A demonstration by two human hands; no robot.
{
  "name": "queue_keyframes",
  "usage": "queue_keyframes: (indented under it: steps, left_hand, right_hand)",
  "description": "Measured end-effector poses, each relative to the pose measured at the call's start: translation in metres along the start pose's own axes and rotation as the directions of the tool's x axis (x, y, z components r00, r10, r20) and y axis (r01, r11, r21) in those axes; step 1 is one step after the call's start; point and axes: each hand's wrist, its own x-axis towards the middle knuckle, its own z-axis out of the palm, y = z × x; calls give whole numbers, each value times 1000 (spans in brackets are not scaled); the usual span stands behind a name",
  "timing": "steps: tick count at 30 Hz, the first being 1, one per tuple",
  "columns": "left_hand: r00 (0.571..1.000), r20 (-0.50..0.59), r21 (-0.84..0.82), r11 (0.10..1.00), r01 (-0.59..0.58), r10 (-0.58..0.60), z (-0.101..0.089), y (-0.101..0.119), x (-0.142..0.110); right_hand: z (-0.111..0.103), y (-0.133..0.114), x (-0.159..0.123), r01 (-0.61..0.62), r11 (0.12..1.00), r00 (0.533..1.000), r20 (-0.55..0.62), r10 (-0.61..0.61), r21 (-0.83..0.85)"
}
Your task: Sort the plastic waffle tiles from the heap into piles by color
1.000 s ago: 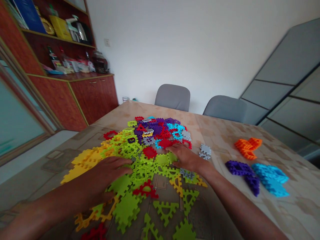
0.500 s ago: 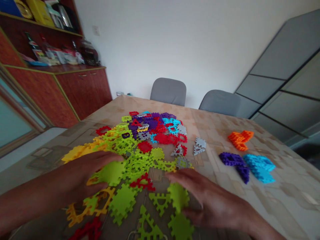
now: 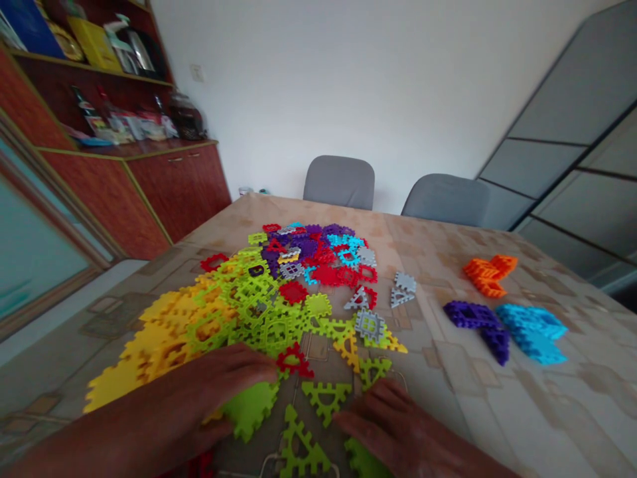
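Note:
My left hand (image 3: 231, 382) is bent over a lime-green toothed square tile (image 3: 253, 408), with fingers on its far side and thumb on its near side. My right hand (image 3: 393, 425) is curled low over another lime-green toothed tile (image 3: 365, 459), which its palm mostly hides. Just beyond its fingers lies a green triangular tile (image 3: 374, 372). Between the hands lie a green triangle with a cut-out (image 3: 326, 399) and a taller green triangle (image 3: 301, 448). A red triangular tile (image 3: 294, 362) is close to my left fingertips.
Yellow tiles (image 3: 149, 338) lie heaped at left, beside a mixed pile of green, purple, red and blue ones. Orange pieces (image 3: 490, 273), purple pieces (image 3: 475, 325) and light-blue pieces (image 3: 532, 332) are grouped at right. Grey chairs (image 3: 338, 182) stand behind the table (image 3: 428, 265).
Both hands have come down nearer the tabletop, toward the near edge. The green tile that my right hand held raised is now mostly hidden under it. Yellow tiles at left show more.

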Motion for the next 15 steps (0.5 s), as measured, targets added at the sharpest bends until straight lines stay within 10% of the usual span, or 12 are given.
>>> queue_keyframes:
  steps: [15]
  left_hand:
    - [934, -310, 298, 915, 271, -176, 39, 44, 5]
  right_hand:
    - [-14, 0, -18, -83, 987, 984, 168, 60, 138]
